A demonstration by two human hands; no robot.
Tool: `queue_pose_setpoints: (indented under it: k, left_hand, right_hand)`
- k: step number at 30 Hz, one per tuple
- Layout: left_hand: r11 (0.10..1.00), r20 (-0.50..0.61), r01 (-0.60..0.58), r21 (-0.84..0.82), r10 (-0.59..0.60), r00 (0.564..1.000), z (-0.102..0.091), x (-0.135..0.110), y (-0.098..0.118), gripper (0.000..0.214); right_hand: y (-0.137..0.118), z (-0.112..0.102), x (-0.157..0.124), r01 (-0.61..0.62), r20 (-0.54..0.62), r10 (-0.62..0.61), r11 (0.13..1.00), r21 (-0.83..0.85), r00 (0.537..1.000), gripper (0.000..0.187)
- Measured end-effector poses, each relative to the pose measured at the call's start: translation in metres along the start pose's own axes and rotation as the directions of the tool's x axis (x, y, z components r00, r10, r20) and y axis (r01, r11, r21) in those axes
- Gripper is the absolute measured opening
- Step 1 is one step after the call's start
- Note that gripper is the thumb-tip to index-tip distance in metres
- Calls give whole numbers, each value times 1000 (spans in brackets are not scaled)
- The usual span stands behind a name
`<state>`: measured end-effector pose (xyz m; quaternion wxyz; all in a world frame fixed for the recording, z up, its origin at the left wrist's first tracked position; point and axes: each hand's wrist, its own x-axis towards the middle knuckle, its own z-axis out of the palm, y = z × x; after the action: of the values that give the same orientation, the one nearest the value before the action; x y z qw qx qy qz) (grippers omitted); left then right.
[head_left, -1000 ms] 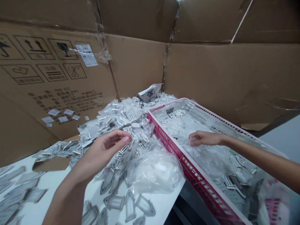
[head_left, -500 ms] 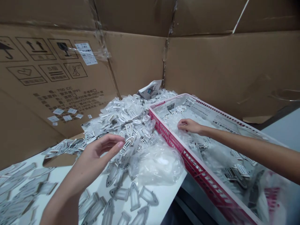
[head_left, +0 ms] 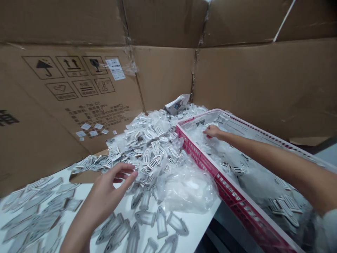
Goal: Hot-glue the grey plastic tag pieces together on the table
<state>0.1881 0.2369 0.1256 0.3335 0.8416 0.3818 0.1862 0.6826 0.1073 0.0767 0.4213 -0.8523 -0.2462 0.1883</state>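
Observation:
My left hand hovers over the near side of the table, thumb and fingers apart, nothing visible between them. Just beyond its fingertips lies a heap of small flat pieces with pointed ends, many in clear plastic wrap; one with dark markings is nearest. Inside the pink and white plastic crate, toward its far left end, is my right hand. Its fingers are pinched together among clear plastic bags; what they grip is too small to make out. More striped pieces lie in the crate.
A crumpled clear bag lies at the table edge beside the crate. Loose frosted pieces cover the near table, with more rows at left. Cardboard walls stand behind. A printed packet rests atop the heap.
The view has swung left. My left hand has drawn away from the dark-marked piece near its fingertips. My right hand has shifted toward the crate's far left end.

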Motion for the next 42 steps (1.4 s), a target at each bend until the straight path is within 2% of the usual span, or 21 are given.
queue_pose_setpoints:
  k: [3, 5, 8, 11, 12, 14, 15, 17, 18, 19, 21, 23, 24, 26, 28, 29, 31, 33, 38, 40, 42]
  left_hand:
    - [997, 85, 38, 69, -44, 995, 2, -6, -15, 47]
    - [995, 88, 52, 89, -60, 994, 8, -7, -24, 44]
    - [999, 33, 37, 3, -37, 999, 27, -2, -32, 45]
    - [999, -37, -12, -47, 10, 999, 54, 4, -34, 39]
    - [997, -18, -43, -67, 42, 999, 64, 6, -33, 37]
    - [991, 10, -79, -106, 81, 997, 80, 9, -30, 33]
    - [989, 9, -83, -126, 85, 996, 86, 10, -28, 27]
    - [981, 4, -74, -177, 76, 997, 93, 12, -29, 19]
    - [975, 3, -65, -211, 67, 998, 93, 14, -30, 18]
    - [967, 2, -56, -249, 58, 998, 92, 15, -31, 18]
    - [940, -22, -39, -340, 33, 999, 85, 18, -33, 24]
    - [901, -72, -24, -433, -8, 997, 75, 19, -32, 32]
    - [880, -96, -19, -474, -30, 995, 70, 18, -30, 35]
    - [842, -130, -15, -540, -66, 989, 62, 17, -22, 42]
    - [810, -151, -12, -587, -94, 984, 55, 14, -13, 46]
    - [795, -159, -11, -606, -108, 981, 52, 13, -9, 47]
    - [766, -167, -5, -643, -134, 977, 46, 11, -3, 47]
    - [737, -156, 8, -676, -153, 976, 39, 11, 0, 46]
    - [654, -53, 108, -749, -222, 974, 26, 7, -6, 53]
    - [600, 6, 163, -783, -255, 967, 27, 4, -11, 58]
    - [536, 63, 209, -818, -278, 959, 31, 2, -16, 61]
  right_hand:
    - [-8, -9, -10, 77, -84, -95, 978, -195, 992, 36]
    - [-21, -12, -17, 168, -149, -214, 947, -275, 965, 18]
    - [-50, -1, -34, 345, -204, -424, 878, -332, 882, 11]
    - [-82, 31, -67, 550, -102, -605, 772, -319, 790, 12]
    - [-92, 44, -81, 643, 17, -668, 709, -290, 744, 12]
    - [-105, 73, -112, 862, 429, -758, 492, -119, 492, 15]
    - [-108, 86, -126, 903, 547, -747, 429, -36, 377, 17]
    - [-110, 108, -149, 923, 669, -699, 381, 51, 252, 23]
    - [-108, 116, -157, 921, 689, -686, 384, 69, 234, 25]
    - [-106, 123, -163, 909, 684, -685, 410, 78, 250, 29]
    - [-101, 133, -170, 842, 638, -683, 530, 97, 357, 39]
    - [-97, 140, -173, 674, 621, -615, 716, 181, 486, 50]
    - [-97, 142, -174, 544, 645, -557, 801, 250, 523, 52]
    - [-99, 148, -178, 260, 727, -463, 886, 383, 507, 48]
    - [-106, 153, -184, 45, 778, -437, 882, 469, 451, 42]
    - [-109, 156, -187, -30, 789, -431, 870, 492, 438, 41]
    - [-117, 161, -194, -113, 784, -415, 849, 516, 462, 40]
    - [-122, 166, -197, -125, 762, -408, 838, 532, 503, 39]
    - [-125, 175, -190, 16, 679, -452, 839, 544, 578, 37]
    - [-127, 178, -186, 109, 649, -485, 841, 530, 586, 33]
    - [-132, 180, -182, 221, 630, -534, 832, 508, 563, 26]
